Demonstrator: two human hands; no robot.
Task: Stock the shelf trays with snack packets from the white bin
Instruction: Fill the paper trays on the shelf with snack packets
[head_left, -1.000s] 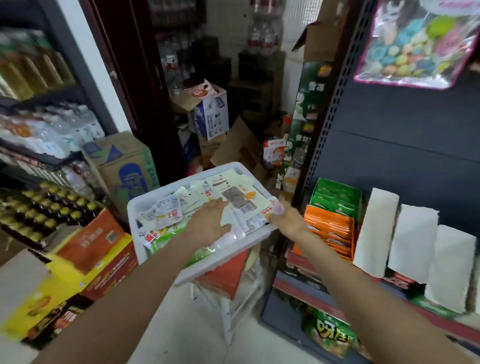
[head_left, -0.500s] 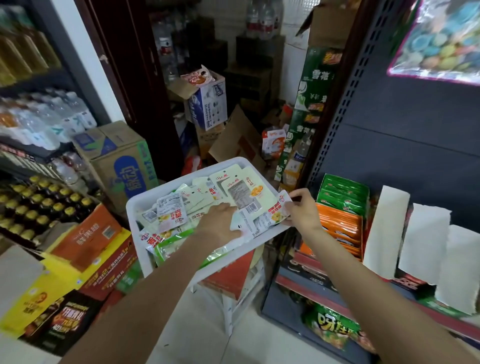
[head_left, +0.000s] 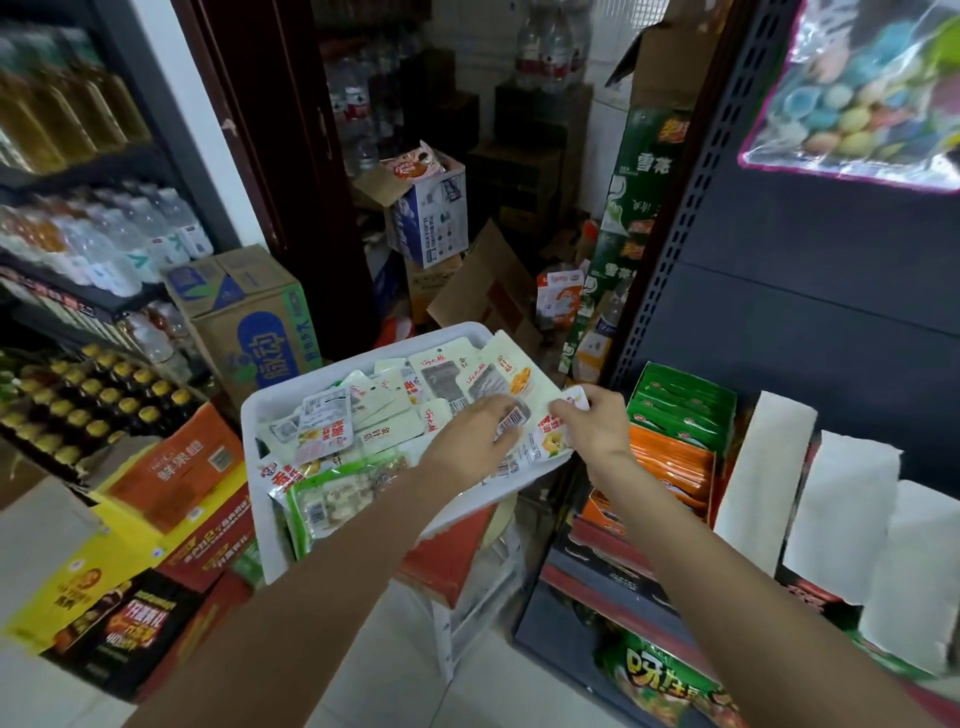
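Left hand (head_left: 470, 447) flat, fingers relaxed on pale snack packets (head_left: 395, 415) in white plastic bin (head_left: 270, 540); right hand (head_left: 592, 426) pinches a packet corner at bin's right rim.

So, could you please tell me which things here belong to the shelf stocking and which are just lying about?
Part of the job:
white bin
snack packets
shelf tray of green packets
left hand
right hand

Just lying about:
blue-and-brown carton
orange box
white rolls
water bottles
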